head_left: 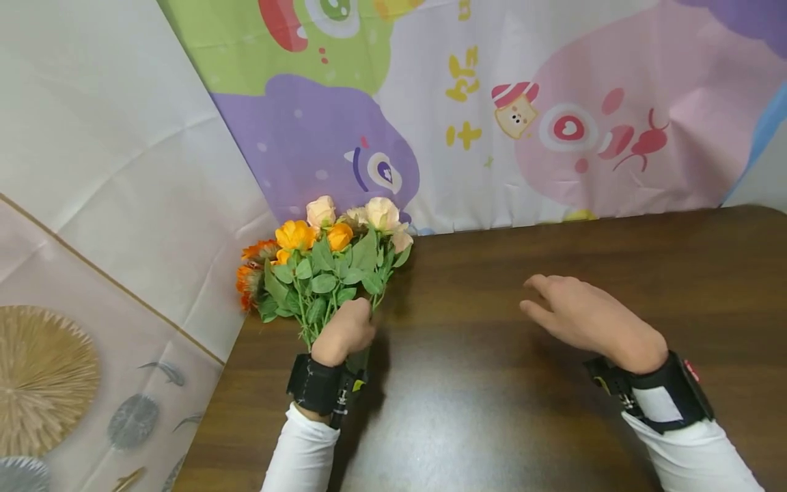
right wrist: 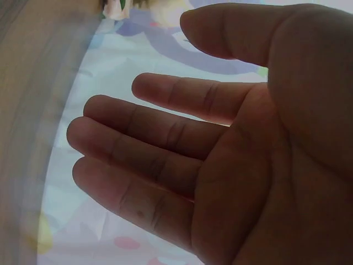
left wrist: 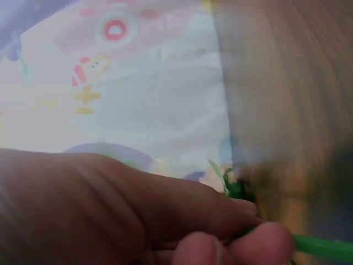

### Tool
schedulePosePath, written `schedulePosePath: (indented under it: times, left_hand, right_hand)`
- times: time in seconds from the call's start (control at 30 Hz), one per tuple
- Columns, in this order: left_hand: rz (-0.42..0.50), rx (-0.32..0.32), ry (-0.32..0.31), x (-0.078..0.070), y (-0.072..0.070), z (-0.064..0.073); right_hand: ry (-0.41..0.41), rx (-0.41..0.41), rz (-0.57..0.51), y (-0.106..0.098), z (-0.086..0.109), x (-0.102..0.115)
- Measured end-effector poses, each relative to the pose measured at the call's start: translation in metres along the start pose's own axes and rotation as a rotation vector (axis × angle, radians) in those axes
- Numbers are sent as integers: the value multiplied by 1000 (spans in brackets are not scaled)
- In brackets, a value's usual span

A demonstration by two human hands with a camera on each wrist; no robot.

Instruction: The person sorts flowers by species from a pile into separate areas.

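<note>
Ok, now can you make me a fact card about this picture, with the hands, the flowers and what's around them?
Left hand: gripping green stems
Right hand: holding nothing, fingers loosely extended
Flowers: orange and cream, with green leaves
Flowers' place: back left of the table
Table: brown, wood-patterned
Wrists: black bands on both
Sleeves: white
Behind: sheet printed with colorful cartoon characters
</note>
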State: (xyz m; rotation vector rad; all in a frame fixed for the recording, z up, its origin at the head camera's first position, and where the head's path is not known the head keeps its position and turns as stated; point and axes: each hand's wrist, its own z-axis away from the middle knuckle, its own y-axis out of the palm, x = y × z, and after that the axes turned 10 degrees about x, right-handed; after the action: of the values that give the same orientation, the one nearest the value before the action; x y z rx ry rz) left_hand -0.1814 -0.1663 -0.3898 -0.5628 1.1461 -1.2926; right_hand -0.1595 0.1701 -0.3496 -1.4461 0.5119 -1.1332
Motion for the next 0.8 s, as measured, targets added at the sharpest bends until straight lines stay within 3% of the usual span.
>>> schedulePosePath:
  times: [0.1, 0.2, 0.4, 0.6, 0.8]
  left_hand:
    - [12, -13, 12, -4, -3, 1]
    - [38, -62, 67, -8, -7, 6]
    - [149, -190, 294, -27, -10, 18]
    - [178, -315, 551, -60, 1, 31]
    - [202, -396, 663, -85, 8, 42]
  right_hand:
    - [-9, -9, -19, 1, -2, 2]
    - [-41, -31, -43, 3, -5, 7]
    - [-153, -109, -123, 7, -10, 23]
    - [-276, -168, -323, 20, -9, 47]
    - [-367, -187, -484, 23, -7, 68]
